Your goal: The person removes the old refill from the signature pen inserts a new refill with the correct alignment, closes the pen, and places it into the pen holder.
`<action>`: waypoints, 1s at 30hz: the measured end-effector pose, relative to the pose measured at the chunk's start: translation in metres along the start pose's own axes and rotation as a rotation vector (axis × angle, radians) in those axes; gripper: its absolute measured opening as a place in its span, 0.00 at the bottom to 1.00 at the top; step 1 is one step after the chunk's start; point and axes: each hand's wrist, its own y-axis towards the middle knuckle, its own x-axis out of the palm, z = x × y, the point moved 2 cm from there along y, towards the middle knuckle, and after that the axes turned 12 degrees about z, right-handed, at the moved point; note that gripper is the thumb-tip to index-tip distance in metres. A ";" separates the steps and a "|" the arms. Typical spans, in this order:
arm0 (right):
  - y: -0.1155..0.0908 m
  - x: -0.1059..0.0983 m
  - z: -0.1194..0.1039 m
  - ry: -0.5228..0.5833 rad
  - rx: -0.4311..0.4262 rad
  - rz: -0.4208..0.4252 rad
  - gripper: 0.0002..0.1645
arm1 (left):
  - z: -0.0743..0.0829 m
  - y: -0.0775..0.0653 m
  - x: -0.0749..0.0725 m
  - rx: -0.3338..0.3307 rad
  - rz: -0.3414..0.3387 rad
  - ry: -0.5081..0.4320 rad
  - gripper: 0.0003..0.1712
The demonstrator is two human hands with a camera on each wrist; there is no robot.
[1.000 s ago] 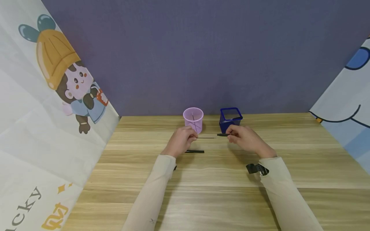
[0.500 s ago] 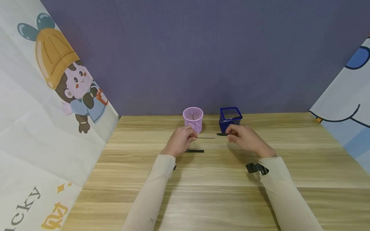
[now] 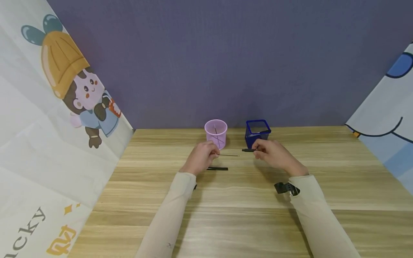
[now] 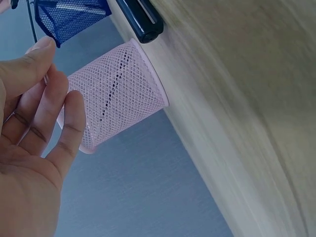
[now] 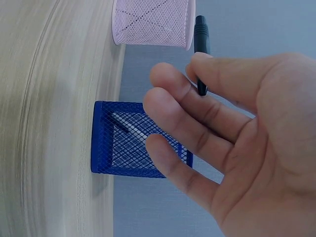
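Observation:
My left hand (image 3: 202, 156) pinches a thin dark pen refill (image 3: 229, 155) between thumb and fingertips, its free end pointing right. The refill (image 4: 31, 22) also shows above the thumb in the left wrist view. Facing it, my right hand (image 3: 274, 154) pinches a short black pen barrel (image 3: 247, 150), ribbed near its end in the right wrist view (image 5: 201, 37). A small gap separates refill and barrel. Below them on the table lies a black pen part (image 3: 219, 168), its left end hidden by my left hand; it looks like a glossy slotted tube (image 4: 140, 19) up close.
A pink round mesh cup (image 3: 216, 139) with thin dark lines visible in it stands behind my left hand. The blue square mesh holder (image 3: 251, 139), with a pen (image 5: 129, 127) inside, is behind my right hand. A dark panel (image 3: 206, 64) rises behind the wooden table (image 3: 245, 222).
The free end of the refill has dipped slightly and drawn a little left. Both hands otherwise stay nearly in place, with the barrel still in the right one.

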 end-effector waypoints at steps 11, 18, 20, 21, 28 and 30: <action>0.001 0.001 0.001 -0.011 -0.016 0.006 0.09 | -0.004 -0.001 0.002 -0.018 -0.007 -0.013 0.03; 0.002 0.002 0.002 -0.018 -0.022 0.008 0.09 | -0.007 -0.001 0.004 -0.021 -0.013 -0.013 0.02; 0.002 0.002 0.003 -0.017 -0.023 0.007 0.09 | -0.007 -0.001 0.004 -0.020 -0.015 -0.006 0.02; 0.002 0.002 0.003 -0.016 -0.023 0.006 0.10 | -0.007 -0.001 0.004 -0.020 -0.015 -0.001 0.02; 0.002 0.002 0.001 -0.017 -0.024 0.000 0.10 | -0.009 -0.001 0.006 -0.030 -0.019 0.035 0.02; 0.002 0.002 0.001 -0.018 -0.024 -0.001 0.10 | -0.009 -0.001 0.006 -0.031 -0.017 0.038 0.02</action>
